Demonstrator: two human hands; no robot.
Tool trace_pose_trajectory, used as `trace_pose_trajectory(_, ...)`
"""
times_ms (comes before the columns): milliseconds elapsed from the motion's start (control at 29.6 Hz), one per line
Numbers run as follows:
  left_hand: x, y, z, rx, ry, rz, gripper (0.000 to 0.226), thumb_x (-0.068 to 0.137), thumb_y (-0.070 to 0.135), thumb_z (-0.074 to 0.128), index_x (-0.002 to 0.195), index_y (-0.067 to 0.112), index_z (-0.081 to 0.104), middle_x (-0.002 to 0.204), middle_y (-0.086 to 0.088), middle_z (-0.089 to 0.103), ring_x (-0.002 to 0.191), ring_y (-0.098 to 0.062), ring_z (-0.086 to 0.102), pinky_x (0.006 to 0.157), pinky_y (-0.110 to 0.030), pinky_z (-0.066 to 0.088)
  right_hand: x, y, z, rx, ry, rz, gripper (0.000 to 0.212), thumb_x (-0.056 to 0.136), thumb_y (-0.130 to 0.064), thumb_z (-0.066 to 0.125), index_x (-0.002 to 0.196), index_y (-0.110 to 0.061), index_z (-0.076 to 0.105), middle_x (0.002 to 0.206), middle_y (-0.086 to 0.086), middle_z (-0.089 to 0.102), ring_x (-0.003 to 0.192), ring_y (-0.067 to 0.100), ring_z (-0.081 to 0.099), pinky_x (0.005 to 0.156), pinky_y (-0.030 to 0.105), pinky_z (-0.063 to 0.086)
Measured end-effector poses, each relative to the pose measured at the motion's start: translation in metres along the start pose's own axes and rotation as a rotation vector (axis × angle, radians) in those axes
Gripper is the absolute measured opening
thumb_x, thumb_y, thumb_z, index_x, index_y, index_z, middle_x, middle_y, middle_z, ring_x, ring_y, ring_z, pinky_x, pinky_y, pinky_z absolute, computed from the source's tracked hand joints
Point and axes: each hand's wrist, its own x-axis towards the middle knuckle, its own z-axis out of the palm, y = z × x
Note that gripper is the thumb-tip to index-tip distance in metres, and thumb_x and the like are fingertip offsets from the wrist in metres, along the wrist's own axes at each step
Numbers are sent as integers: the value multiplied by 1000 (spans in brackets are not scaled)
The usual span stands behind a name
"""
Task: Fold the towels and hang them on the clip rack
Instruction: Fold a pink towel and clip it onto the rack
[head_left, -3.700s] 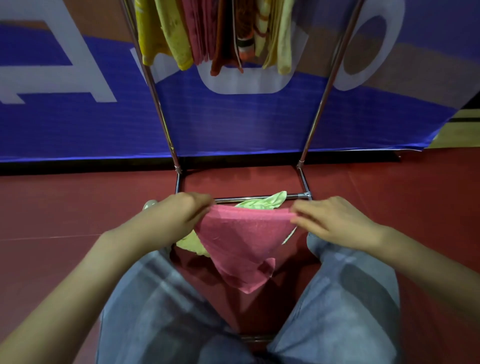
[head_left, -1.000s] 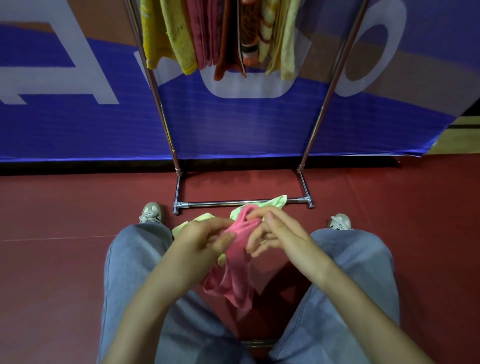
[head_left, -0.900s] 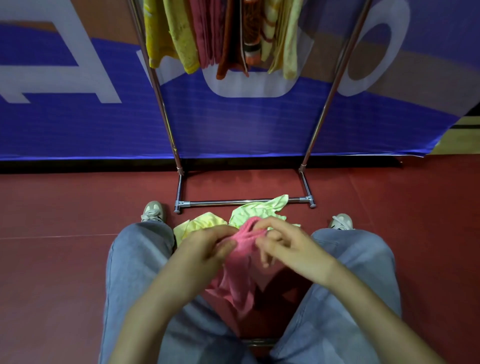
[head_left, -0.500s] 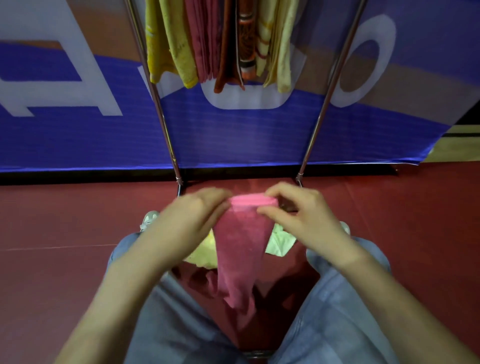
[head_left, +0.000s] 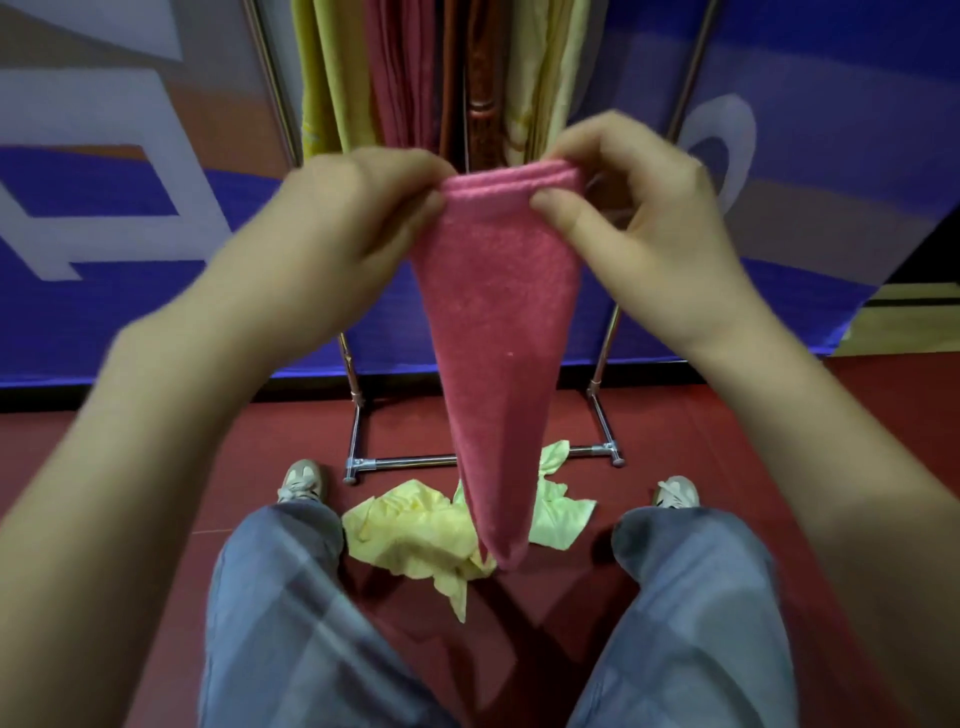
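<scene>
A folded pink towel (head_left: 498, 332) hangs in a long narrow strip in front of me. My left hand (head_left: 358, 218) pinches the left end of its top fold, and my right hand (head_left: 634, 208) pinches the right end. Right behind the fold hang several towels (head_left: 415, 78), yellow, pink, orange and pale yellow, on the clip rack (head_left: 597, 384); its clips are above the frame. On the floor between my feet lie crumpled yellow and light green towels (head_left: 415, 525).
The rack's chrome uprights and foot bar (head_left: 405, 461) stand on the red floor (head_left: 104, 493). A blue banner (head_left: 156, 322) covers the wall behind. My legs in grey trousers (head_left: 280, 623) and both shoes fill the lower view.
Both hands have lifted the pink towel from lap height up to the hanging towels. It went from bunched to a neat narrow fold, and my view has tilted up.
</scene>
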Motion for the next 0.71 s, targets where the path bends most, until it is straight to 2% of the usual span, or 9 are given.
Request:
trace_pose_trajectory(101, -1, 3, 4, -37, 5, 7, 32, 90, 20, 36, 106, 5, 59, 85, 3, 50, 73, 2, 39, 63, -17, 27, -5, -3, -1, 47, 1, 24, 13, 84, -14, 57, 94, -6, 59, 80, -18, 52, 74, 5, 55, 69, 24, 48)
trace_pose_trajectory(169, -1, 3, 5, -38, -10, 3, 31, 90, 19, 36, 105, 4, 59, 80, 6, 48, 70, 2, 36, 60, -13, 29, -7, -5, 0, 104, 8, 46, 11, 83, -12, 60, 93, -13, 55, 82, -16, 53, 76, 2, 55, 69, 21, 47)
trace_pose_trajectory(270, -4, 2, 9, -119, -72, -68, 27, 89, 23, 36, 98, 13, 59, 72, 20, 44, 66, 3, 45, 65, 1, 33, -15, -1, 5, 272, 31, 176, 26, 78, -8, 65, 93, -20, 47, 89, -11, 54, 76, 1, 56, 68, 17, 47)
trace_pose_trajectory(304, -8, 2, 12, -169, -105, -99, 23, 89, 26, 37, 95, 18, 58, 73, 22, 46, 70, 9, 49, 65, 0, 34, -20, 0, 8, 330, 34, 229, 29, 77, -7, 66, 93, -22, 46, 87, -10, 55, 73, 1, 56, 66, 17, 47)
trace_pose_trajectory(372, -13, 2, 18, -257, -213, -180, 21, 88, 36, 42, 94, 22, 57, 78, 13, 56, 79, 2, 56, 67, -9, 40, -28, 3, 14, 410, 45, 331, 33, 78, -5, 67, 90, -27, 45, 76, -6, 58, 64, 2, 57, 60, 16, 47)
trace_pose_trajectory(439, -14, 3, 23, -279, -314, -245, 38, 79, 52, 50, 99, 21, 59, 86, 2, 64, 81, -10, 60, 73, -26, 48, -36, 5, 21, 485, 36, 421, 33, 78, -3, 65, 87, -27, 44, 68, -2, 59, 59, 8, 57, 57, 19, 47)
trace_pose_trajectory(473, -14, 2, 26, -274, -347, -258, 44, 76, 56, 56, 100, 20, 61, 86, -1, 65, 79, -11, 61, 71, -29, 49, -39, 6, 25, 510, 35, 448, 32, 78, -3, 65, 86, -26, 44, 68, 0, 59, 60, 12, 57, 58, 21, 48)
trace_pose_trajectory(575, -13, 0, 28, -311, -350, -229, 32, 81, 39, 59, 92, 9, 65, 73, -4, 62, 68, -12, 55, 58, -22, 42, -48, 8, 32, 596, 1, 508, 29, 78, -5, 65, 88, -26, 48, 71, -1, 59, 67, 13, 58, 64, 22, 48)
trace_pose_trajectory(710, -20, -4, 31, -418, -375, -270, 33, 81, 41, 56, 88, 10, 65, 77, -8, 64, 73, -16, 57, 62, -25, 44, -71, 20, 38, 553, -239, 593, 22, 77, -5, 65, 87, -24, 60, 83, -4, 66, 77, 4, 63, 75, 18, 51)
